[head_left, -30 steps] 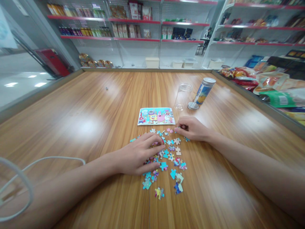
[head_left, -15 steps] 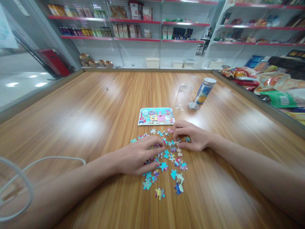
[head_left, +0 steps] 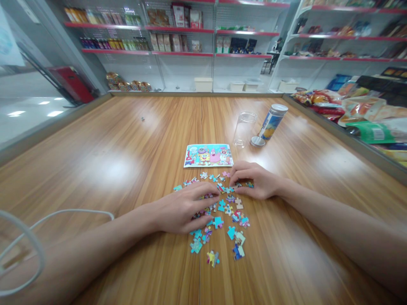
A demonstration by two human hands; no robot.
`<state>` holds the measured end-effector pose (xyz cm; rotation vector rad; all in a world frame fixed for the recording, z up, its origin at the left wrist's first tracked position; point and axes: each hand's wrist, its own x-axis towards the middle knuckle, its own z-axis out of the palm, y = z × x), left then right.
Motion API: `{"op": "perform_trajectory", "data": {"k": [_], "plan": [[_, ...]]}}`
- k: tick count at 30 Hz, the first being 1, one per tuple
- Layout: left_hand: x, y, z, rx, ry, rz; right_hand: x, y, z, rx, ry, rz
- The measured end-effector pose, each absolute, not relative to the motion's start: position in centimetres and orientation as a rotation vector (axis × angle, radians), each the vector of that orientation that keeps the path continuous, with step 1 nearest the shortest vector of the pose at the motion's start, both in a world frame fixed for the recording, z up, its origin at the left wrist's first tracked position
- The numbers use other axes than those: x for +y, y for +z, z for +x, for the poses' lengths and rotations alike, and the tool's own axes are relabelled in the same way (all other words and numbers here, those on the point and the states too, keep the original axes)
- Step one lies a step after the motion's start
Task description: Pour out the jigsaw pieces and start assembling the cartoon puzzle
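Several small colourful puzzle pieces [head_left: 219, 220] lie scattered on a wooden table [head_left: 127, 144]. My left hand [head_left: 182, 207] rests flat on the left part of the pile, fingers spread over the pieces. My right hand [head_left: 254, 180] is curled over the pieces at the pile's upper right, thumb and fingertips pinching at one of them [head_left: 237, 185]. Just beyond the pile lies a cartoon reference picture card [head_left: 208, 155].
Behind the card stand a clear plastic tube [head_left: 244, 128], a round metal lid [head_left: 257, 141] and a printed tube with a lid [head_left: 272, 120]. A white cable [head_left: 38, 228] loops at the near left. Snack bags [head_left: 359, 110] fill the right side; stocked shelves [head_left: 178, 38] line the back.
My right hand slid from beside the card down and left onto the pile's upper right and closed its fingertips on a piece. My left hand barely shifted.
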<state>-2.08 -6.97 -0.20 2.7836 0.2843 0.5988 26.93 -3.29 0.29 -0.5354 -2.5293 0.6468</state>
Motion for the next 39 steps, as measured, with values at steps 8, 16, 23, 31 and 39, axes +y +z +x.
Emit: {"op": "perform_trajectory", "data": {"k": [8,16,23,31,39], "plan": [[-7.0,-0.2,-2.2,0.328,0.556,2.771,-2.9,-0.3,26.9,-2.447,0.584,-0.495],[-7.2,0.4,-2.0,0.403,0.544,2.824,-3.6,0.5,26.8,-2.233,0.505,-0.634],[-7.2,0.4,-2.1,0.423,0.5,2.84,-3.6,0.6,27.0,-2.539,0.664,-0.491],[-7.1,0.4,-2.1,0.391,0.539,2.832,-4.0,1.2,26.4,-2.692,0.764,-0.349],[-7.0,0.2,-2.2,0.39,0.46,2.852,-4.1,0.8,26.3,-2.682,0.694,-0.34]]}}
